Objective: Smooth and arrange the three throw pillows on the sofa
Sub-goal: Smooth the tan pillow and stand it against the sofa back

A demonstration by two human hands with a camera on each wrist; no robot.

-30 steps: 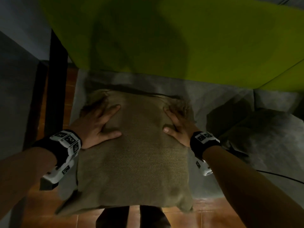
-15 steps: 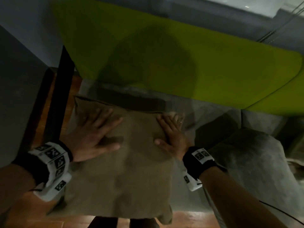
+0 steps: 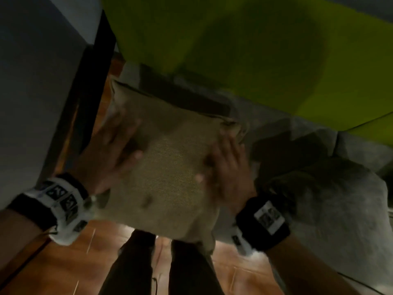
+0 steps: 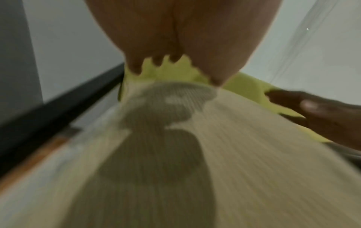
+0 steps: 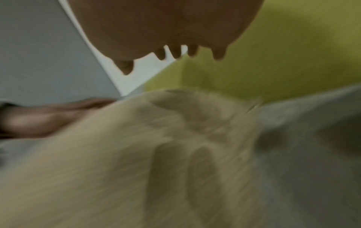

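Observation:
A tan woven throw pillow (image 3: 170, 167) lies flat on the grey sofa seat (image 3: 265, 128), its near edge hanging over the seat's front. My left hand (image 3: 112, 150) presses flat on its left side with straight fingers. On the pillow's right side lies my right hand (image 3: 227, 165), fingers straight and spread. In the wrist views the tan pillow (image 4: 234, 162) (image 5: 117, 154) fills the lower frame beneath each palm. A grey pillow (image 3: 340, 209) sits to the right on the seat. Both views are blurred by motion.
The lime-green sofa backrest (image 3: 255, 50) rises behind the pillow. A black frame post (image 3: 93, 81) and a grey wall (image 3: 32, 81) stand at the left. Orange-brown floor tiles (image 3: 63, 262) and the person's dark trouser legs (image 3: 136, 262) show below the seat's front edge.
Both hands have slid back toward me along the tan pillow's sides, staying flat. The head view has swung and come closer, so the pillow looks tilted.

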